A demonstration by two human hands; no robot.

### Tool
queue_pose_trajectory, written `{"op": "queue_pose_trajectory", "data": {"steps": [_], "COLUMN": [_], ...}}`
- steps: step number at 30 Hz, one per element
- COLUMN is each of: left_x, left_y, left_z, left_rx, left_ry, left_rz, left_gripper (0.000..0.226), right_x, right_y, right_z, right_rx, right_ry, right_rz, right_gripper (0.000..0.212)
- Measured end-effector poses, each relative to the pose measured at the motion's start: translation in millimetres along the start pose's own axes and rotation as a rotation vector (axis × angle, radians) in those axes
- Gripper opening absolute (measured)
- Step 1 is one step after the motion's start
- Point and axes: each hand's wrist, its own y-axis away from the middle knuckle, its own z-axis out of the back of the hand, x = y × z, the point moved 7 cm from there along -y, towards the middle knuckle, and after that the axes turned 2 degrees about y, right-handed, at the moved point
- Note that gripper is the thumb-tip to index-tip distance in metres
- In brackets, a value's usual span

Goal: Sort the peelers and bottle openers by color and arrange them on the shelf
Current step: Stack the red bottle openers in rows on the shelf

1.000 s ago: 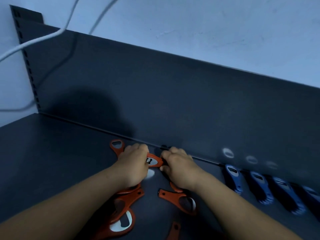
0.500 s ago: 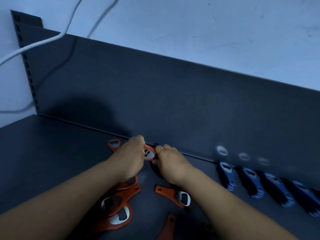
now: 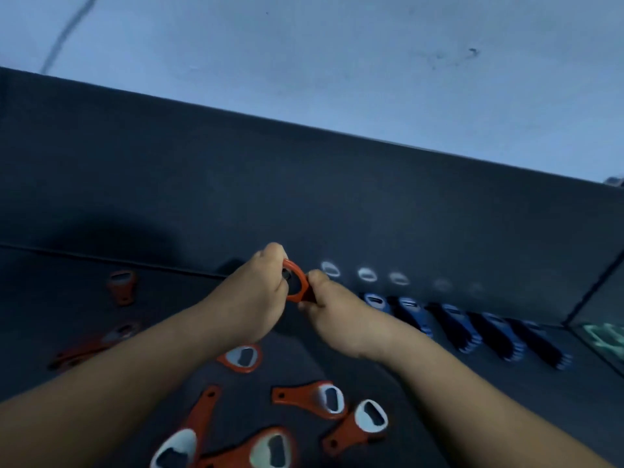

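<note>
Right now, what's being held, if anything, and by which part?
One orange bottle opener, held between both hands: the left hand grips the left rim of its ring-shaped head, and the right hand pinches the opposite side.

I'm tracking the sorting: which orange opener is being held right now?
The orange opener pinched between the left hand and right hand; the other orange ones lie loose on the shelf.
</note>
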Motion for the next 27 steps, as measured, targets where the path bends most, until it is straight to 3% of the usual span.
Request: {"op": "queue_pose_trajectory", "data": {"steps": [5,12,15,18,20,23,27], "left_x": [-51.1,-122.4,-149.3,-166.4,-178.8,-194.5,-210.1], "left_y": [-14.1,-18.6,-19.4,-22.1,-22.2,-20.3,-19.1], "left_z": [-62.4,-137.4,-174.8,-209.3,-232.1,-266.2,-308.4], "left_rx": [0.127,0.146,0.267,0.363,0.442,0.591,0.742], "left_ry": [0.001,0.413,0.372,0.335,0.300,0.260,0.187], "left_rz": [0.002,0.072,0.043,0.049,0.059,0.079,0.100], "left_gripper": [0.008,0.016,0.012,0.013,0.013,0.014,0.011], "right_x": [-60.7,-145.8,-176.3,-205.7,-226.8,-251.5,-280.5], "right_y": [53.0,122.6,152.5,178.0,188.0,193.6,200.2], "right_z": [41.2,79.3,85.3,98.6,116.1,139.6,144.4], "right_rx": [-0.024,-0.063,-0.018,0.057,0.004,-0.159,-0.136], "right_ry": [0.010,-0.234,-0.397,-0.346,-0.320,-0.479,-0.504], "right_rz": [-0.100,-0.241,-0.312,-0.358,-0.378,-0.353,-0.383], "right_gripper": [0.013,0.014,0.019,0.024,0.023,0.009,0.013]}}
